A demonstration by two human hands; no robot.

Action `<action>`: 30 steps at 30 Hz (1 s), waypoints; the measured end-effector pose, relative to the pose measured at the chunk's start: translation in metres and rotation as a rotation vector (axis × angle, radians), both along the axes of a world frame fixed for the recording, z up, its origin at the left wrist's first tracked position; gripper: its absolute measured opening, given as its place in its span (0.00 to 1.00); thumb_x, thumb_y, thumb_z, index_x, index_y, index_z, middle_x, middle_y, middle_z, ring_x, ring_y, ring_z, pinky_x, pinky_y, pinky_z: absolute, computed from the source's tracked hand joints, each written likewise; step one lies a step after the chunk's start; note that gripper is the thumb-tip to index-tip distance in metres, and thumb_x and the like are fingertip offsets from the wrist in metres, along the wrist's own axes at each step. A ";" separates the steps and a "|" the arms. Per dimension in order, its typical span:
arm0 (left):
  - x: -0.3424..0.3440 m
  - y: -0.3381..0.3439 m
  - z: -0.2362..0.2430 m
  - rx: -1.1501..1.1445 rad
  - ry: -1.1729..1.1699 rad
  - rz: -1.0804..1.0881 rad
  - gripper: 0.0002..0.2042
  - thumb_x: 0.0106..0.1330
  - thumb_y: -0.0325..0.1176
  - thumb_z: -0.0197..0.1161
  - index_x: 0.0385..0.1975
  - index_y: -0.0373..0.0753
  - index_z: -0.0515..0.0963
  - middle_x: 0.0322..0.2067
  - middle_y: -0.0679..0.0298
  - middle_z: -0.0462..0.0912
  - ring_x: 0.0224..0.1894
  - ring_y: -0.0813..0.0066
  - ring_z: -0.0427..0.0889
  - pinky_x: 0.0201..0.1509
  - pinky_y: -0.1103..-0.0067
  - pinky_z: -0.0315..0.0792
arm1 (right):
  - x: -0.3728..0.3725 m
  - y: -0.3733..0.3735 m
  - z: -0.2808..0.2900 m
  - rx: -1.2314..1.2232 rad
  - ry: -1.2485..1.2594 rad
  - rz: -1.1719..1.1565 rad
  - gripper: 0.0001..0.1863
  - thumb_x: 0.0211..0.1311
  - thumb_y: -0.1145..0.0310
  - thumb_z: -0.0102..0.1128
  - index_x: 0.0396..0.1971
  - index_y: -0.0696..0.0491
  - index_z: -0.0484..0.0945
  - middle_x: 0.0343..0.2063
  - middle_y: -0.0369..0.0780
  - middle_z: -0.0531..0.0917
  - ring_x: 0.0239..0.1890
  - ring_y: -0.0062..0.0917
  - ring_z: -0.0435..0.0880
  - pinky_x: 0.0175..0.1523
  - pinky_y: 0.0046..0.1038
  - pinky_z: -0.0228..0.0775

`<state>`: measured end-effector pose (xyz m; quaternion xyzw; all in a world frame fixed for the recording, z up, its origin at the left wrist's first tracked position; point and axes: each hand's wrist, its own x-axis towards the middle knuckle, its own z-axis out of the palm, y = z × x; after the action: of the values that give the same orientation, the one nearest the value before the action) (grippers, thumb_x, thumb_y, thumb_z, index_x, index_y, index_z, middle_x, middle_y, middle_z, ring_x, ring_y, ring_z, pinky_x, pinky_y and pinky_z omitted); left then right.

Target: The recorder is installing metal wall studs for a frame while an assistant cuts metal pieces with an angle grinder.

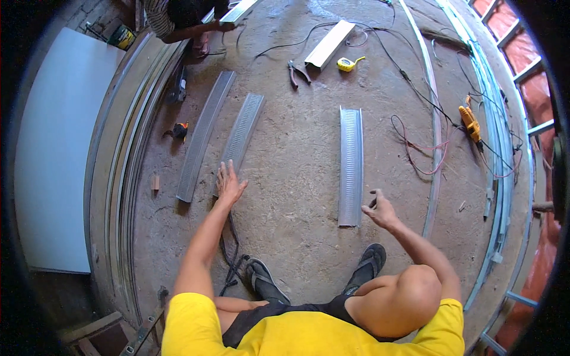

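Note:
Three short ribbed metal channels lie on the concrete floor: one at far left (206,136), a middle one (241,127), and one at right (351,166). My left hand (230,184) has its fingers spread at the near end of the middle channel; I cannot tell if it presses on it. My right hand (380,209) holds nothing, fingers loosely bent and apart, just right of the right channel’s near end. A dark cord (228,249) runs below my left forearm.
A co-worker (178,24) crouches at top left. Pliers (299,74), two tape measures (347,63) (178,130), a pale channel (329,43), a yellow power tool (469,123) and cables lie around. Long metal strips (493,178) line the right; a white panel (62,154) and rails line the left.

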<state>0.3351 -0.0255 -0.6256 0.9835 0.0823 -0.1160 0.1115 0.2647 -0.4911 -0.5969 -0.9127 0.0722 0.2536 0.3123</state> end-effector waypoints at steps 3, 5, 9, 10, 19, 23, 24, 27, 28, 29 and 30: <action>0.006 0.015 -0.027 -0.021 -0.039 0.172 0.45 0.51 0.42 0.67 0.66 0.43 0.44 0.65 0.47 0.46 0.65 0.46 0.49 0.64 0.55 0.51 | -0.018 0.016 -0.016 -0.003 0.045 -0.158 0.33 0.46 0.60 0.66 0.52 0.53 0.62 0.30 0.45 0.80 0.37 0.39 0.80 0.43 0.38 0.71; 0.008 0.024 -0.034 0.026 -0.103 0.269 0.47 0.50 0.41 0.66 0.66 0.45 0.41 0.63 0.47 0.53 0.65 0.46 0.51 0.66 0.59 0.48 | -0.025 0.022 -0.027 0.033 -0.008 -0.196 0.30 0.46 0.63 0.66 0.49 0.54 0.64 0.32 0.47 0.80 0.37 0.41 0.80 0.43 0.38 0.71; 0.013 0.022 -0.013 0.018 0.060 0.294 0.46 0.46 0.40 0.68 0.65 0.43 0.48 0.57 0.47 0.64 0.60 0.46 0.60 0.63 0.60 0.55 | -0.029 0.022 -0.044 0.036 -0.017 -0.167 0.22 0.45 0.67 0.63 0.41 0.57 0.68 0.34 0.50 0.79 0.40 0.44 0.79 0.44 0.39 0.70; 0.013 0.015 -0.011 0.019 0.055 0.284 0.46 0.46 0.40 0.68 0.65 0.43 0.48 0.57 0.47 0.64 0.60 0.46 0.60 0.63 0.60 0.55 | -0.027 0.024 -0.040 0.038 -0.021 -0.177 0.22 0.45 0.67 0.63 0.41 0.57 0.68 0.34 0.50 0.79 0.40 0.44 0.79 0.44 0.39 0.70; -0.013 -0.135 0.015 -1.226 -0.086 0.486 0.26 0.53 0.39 0.65 0.49 0.29 0.70 0.38 0.59 0.77 0.39 0.75 0.75 0.44 0.80 0.70 | -0.022 0.014 -0.015 0.919 0.277 -0.479 0.26 0.47 0.79 0.58 0.50 0.61 0.64 0.36 0.38 0.79 0.38 0.21 0.78 0.39 0.23 0.72; -0.042 -0.217 0.042 -1.220 -0.057 0.357 0.32 0.51 0.42 0.68 0.51 0.29 0.67 0.38 0.60 0.76 0.39 0.74 0.74 0.45 0.79 0.70 | -0.033 0.022 -0.026 0.945 0.090 -0.577 0.25 0.49 0.77 0.59 0.49 0.60 0.65 0.35 0.38 0.79 0.36 0.21 0.77 0.38 0.23 0.71; -0.051 -0.227 0.034 -1.155 -0.127 0.316 0.36 0.51 0.43 0.69 0.54 0.26 0.63 0.40 0.56 0.76 0.42 0.70 0.75 0.49 0.77 0.69 | -0.032 0.029 -0.028 0.967 0.030 -0.579 0.23 0.52 0.73 0.58 0.49 0.59 0.65 0.34 0.36 0.79 0.34 0.17 0.77 0.35 0.19 0.70; -0.072 -0.263 0.043 -0.855 -0.160 0.282 0.40 0.50 0.44 0.68 0.57 0.26 0.58 0.50 0.43 0.67 0.54 0.53 0.68 0.59 0.68 0.62 | -0.031 0.034 -0.026 1.093 0.079 -0.654 0.21 0.58 0.64 0.55 0.49 0.57 0.65 0.33 0.34 0.78 0.32 0.14 0.75 0.34 0.17 0.69; -0.078 -0.272 0.042 -0.712 -0.166 0.259 0.40 0.49 0.44 0.68 0.58 0.26 0.58 0.51 0.42 0.66 0.55 0.51 0.66 0.60 0.67 0.60 | -0.032 0.033 -0.025 1.197 0.188 -0.719 0.21 0.61 0.59 0.52 0.49 0.57 0.65 0.33 0.34 0.78 0.32 0.15 0.75 0.35 0.18 0.69; -0.083 -0.278 0.039 -0.712 -0.161 0.257 0.40 0.49 0.44 0.68 0.58 0.26 0.58 0.51 0.42 0.66 0.55 0.51 0.66 0.60 0.67 0.60 | -0.034 0.035 -0.027 1.196 0.189 -0.724 0.21 0.61 0.59 0.52 0.49 0.57 0.65 0.33 0.34 0.78 0.32 0.15 0.75 0.35 0.18 0.69; -0.089 -0.282 0.034 -0.654 -0.095 0.233 0.40 0.50 0.42 0.68 0.58 0.26 0.57 0.52 0.42 0.65 0.55 0.52 0.66 0.60 0.67 0.60 | -0.036 0.040 -0.029 1.238 0.201 -0.708 0.23 0.62 0.55 0.49 0.50 0.56 0.65 0.37 0.35 0.76 0.35 0.17 0.74 0.37 0.19 0.68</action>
<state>0.2460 -0.3071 -0.5912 0.8840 0.1474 -0.0767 0.4370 0.2287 -0.4512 -0.6260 -0.4623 0.2352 0.2143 0.8276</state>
